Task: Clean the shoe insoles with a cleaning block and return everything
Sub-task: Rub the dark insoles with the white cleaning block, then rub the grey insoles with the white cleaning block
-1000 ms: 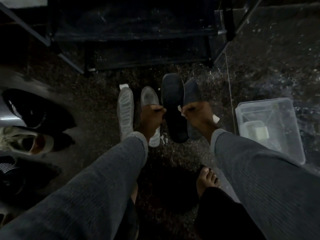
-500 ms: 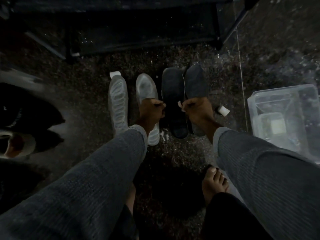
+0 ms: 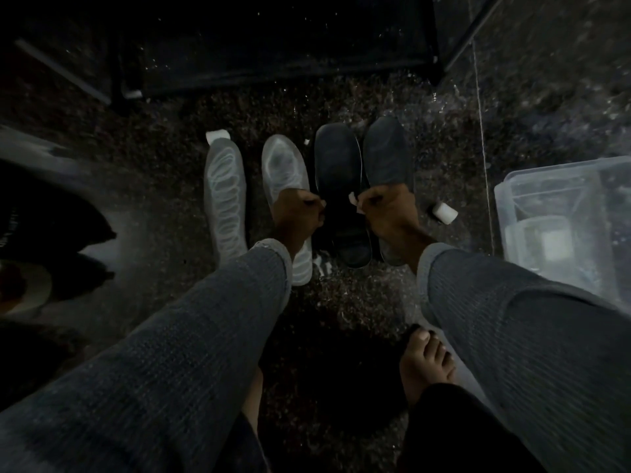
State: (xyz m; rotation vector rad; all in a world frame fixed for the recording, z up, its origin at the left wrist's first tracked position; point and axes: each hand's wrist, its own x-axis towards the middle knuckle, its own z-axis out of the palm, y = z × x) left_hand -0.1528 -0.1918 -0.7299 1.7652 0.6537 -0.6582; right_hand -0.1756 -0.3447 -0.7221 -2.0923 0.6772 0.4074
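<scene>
Four insoles lie side by side on the speckled floor: two pale ones (image 3: 225, 192) (image 3: 285, 165) at the left, two dark ones (image 3: 336, 172) (image 3: 387, 151) at the right. My left hand (image 3: 298, 215) rests over the second pale insole, its fingers pinched on the left edge of the nearer dark insole. My right hand (image 3: 387, 209) is closed around a small white cleaning block (image 3: 355, 203) against that insole's right edge. A second white block (image 3: 444, 213) lies on the floor to the right, and a third (image 3: 217, 135) sits at the tip of the far-left insole.
A clear plastic bin (image 3: 549, 182) stands at the right with a white block (image 3: 555, 245) inside. A black shoe rack (image 3: 273, 46) is straight ahead. Dark shoes (image 3: 51, 220) and a light shoe (image 3: 27, 288) lie at the left. My bare foot (image 3: 426, 363) is below my right arm.
The dark insole that was raised between my hands has come down flat beside the other dark one. Both hands stay on it. The view has shifted, so the bin sits further right.
</scene>
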